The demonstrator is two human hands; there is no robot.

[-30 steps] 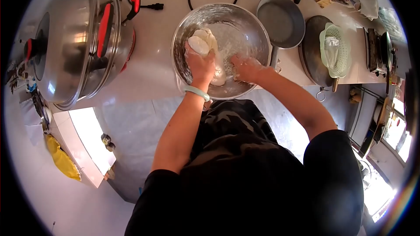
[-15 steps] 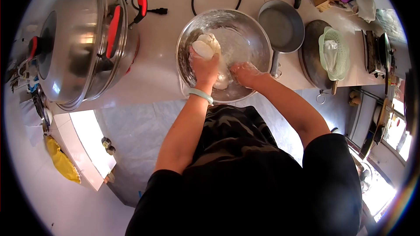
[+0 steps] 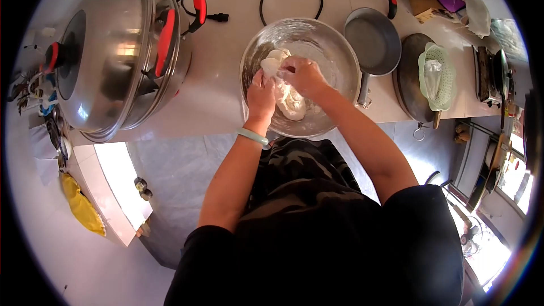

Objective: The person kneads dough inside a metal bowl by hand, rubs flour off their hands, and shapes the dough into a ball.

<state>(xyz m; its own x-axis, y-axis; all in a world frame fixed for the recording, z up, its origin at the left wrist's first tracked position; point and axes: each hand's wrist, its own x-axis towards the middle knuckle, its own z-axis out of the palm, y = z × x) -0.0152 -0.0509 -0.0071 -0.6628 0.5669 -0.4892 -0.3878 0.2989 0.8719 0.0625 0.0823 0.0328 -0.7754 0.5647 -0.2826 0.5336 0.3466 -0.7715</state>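
Observation:
A large metal bowl (image 3: pixel 340 102), dusted with flour inside, holds a lumpy pale dough (image 3: pixel 290 105). My left hand (image 3: pixel 262 95), with a pale green bangle (image 3: pixel 253 136) on its wrist, grips the left side of a raised white piece of dough (image 3: pixel 272 64). Over the bowl's middle, my right hand (image 3: pixel 306 77) is closed, its fingers pinching the right side of that same piece. The two hands nearly meet there, and the right fingertips are partly hidden. Below them, the rest of the dough lies along the bowl's bottom.
A big lidded steel steamer pot (image 3: pixel 107 51) stands left on the counter (image 3: pixel 218 102). Right of the bowl lie a grey pan (image 3: pixel 372 42), a round dark board (image 3: pixel 409 79) and a green basket (image 3: pixel 445 88). A black cable (image 3: pixel 263 0) loops behind the bowl.
My right hand has lifted from the bowl's lower right and come up and left to the dough piece in my left hand. The whole view has shifted slightly.

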